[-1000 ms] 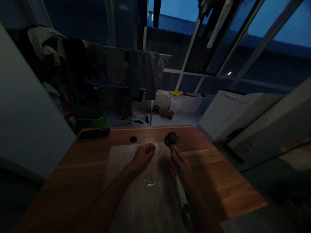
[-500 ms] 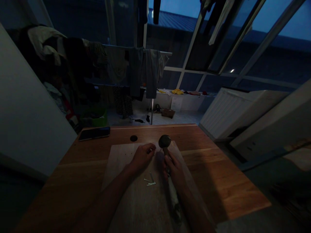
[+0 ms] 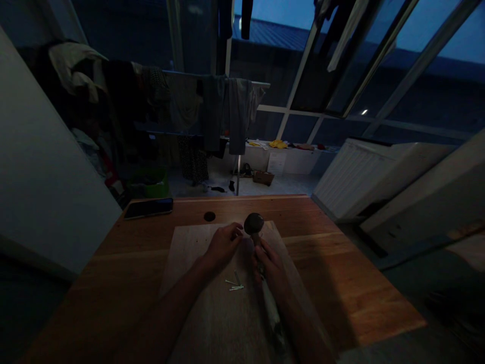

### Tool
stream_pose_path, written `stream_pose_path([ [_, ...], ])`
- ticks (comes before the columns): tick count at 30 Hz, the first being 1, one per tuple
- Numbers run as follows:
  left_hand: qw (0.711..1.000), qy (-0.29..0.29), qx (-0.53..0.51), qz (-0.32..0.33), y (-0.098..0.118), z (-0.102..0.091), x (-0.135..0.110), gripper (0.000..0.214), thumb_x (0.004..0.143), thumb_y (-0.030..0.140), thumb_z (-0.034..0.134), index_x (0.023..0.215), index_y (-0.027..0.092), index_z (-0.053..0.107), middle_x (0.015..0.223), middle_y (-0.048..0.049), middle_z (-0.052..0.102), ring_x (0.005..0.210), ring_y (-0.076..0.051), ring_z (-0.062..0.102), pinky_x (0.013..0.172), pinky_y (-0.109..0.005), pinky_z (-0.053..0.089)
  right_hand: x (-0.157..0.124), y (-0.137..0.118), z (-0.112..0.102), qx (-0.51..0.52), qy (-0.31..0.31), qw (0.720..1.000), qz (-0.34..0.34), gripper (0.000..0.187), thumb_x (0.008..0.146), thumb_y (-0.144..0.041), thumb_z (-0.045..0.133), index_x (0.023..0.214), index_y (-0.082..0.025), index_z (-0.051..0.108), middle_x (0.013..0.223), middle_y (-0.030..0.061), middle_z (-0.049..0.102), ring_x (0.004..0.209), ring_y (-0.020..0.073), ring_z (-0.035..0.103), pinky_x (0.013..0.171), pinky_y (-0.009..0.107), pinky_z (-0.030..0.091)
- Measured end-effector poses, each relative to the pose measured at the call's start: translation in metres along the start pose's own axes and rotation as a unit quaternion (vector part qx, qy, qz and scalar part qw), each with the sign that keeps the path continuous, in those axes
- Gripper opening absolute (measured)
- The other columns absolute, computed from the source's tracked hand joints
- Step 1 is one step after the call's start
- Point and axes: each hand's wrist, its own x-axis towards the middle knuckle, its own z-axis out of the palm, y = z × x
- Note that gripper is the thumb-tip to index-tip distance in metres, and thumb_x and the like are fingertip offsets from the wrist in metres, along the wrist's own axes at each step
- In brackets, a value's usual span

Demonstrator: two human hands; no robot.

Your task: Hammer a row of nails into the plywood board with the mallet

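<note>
Hammer (image 3: 253, 223) and right hand (image 3: 271, 263) have shifted left over the board (image 3: 220, 323), bringing the hammer's head just beside the left hand (image 3: 222, 245) near the far end; that seems to leave the left fingers little clearance from any blow. Right fingers are wrapped around the hammer; the left ones are curled, and whether they pinch anything I cannot tell. Loose nails (image 3: 237, 287) lie on the board, nearer than both hands.

A phone (image 3: 149, 208) lies far left on the worktop (image 3: 341, 283). Clothes (image 3: 237, 119) hang beyond, near a green container (image 3: 158, 188).
</note>
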Motion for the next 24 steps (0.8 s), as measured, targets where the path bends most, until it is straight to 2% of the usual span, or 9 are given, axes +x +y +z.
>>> stream_pose_path([
  [7, 1.000, -0.007, -0.013, -0.010, 0.0018, -0.0022, 0.0003, 0.025, 0.084, 0.019, 0.060, 0.107, 0.019, 0.071, 0.092, -0.0030, 0.078, 0.082, -0.018, 0.071, 0.073, -0.026, 0.051, -0.0030, -0.0012, 0.0050, -0.003, -0.045, 0.999, 0.011, 0.046, 0.080, -0.062, 0.074, 0.097, -0.020, 0.070, 0.059, -0.0049, 0.058, 0.035, 0.0079, 0.045, 0.033, 0.020, 0.037],
  [15, 0.999, -0.010, -0.039, -0.025, 0.0028, -0.0030, 0.0003, 0.031, 0.082, 0.021, 0.062, 0.111, 0.019, 0.071, 0.093, -0.0026, 0.079, 0.081, -0.019, 0.072, 0.070, -0.026, 0.051, -0.0042, 0.0021, 0.0049, -0.007, -0.048, 0.999, 0.021, 0.051, 0.082, -0.062, 0.071, 0.113, -0.022, 0.070, 0.059, -0.0049, 0.060, 0.036, 0.0097, 0.045, 0.033, 0.022, 0.037],
  [20, 0.999, -0.011, -0.028, -0.033, 0.0049, -0.0043, 0.0005, 0.032, 0.083, 0.025, 0.062, 0.113, 0.019, 0.071, 0.089, -0.0029, 0.079, 0.077, -0.019, 0.071, 0.069, -0.027, 0.052, -0.0067, 0.0000, 0.0073, -0.013, -0.046, 0.998, 0.031, 0.049, 0.081, -0.059, 0.072, 0.112, -0.022, 0.070, 0.059, -0.0059, 0.056, 0.036, 0.0093, 0.043, 0.032, 0.021, 0.035],
  [24, 0.999, -0.009, -0.024, -0.032, 0.0041, -0.0039, 0.0013, 0.032, 0.082, 0.024, 0.063, 0.113, 0.019, 0.072, 0.088, -0.0025, 0.079, 0.077, -0.019, 0.071, 0.070, -0.026, 0.052, -0.0067, -0.0007, 0.0069, -0.019, -0.037, 0.998, 0.037, 0.056, 0.079, -0.063, 0.072, 0.118, -0.022, 0.069, 0.059, -0.0058, 0.057, 0.036, 0.0104, 0.045, 0.034, 0.023, 0.037],
])
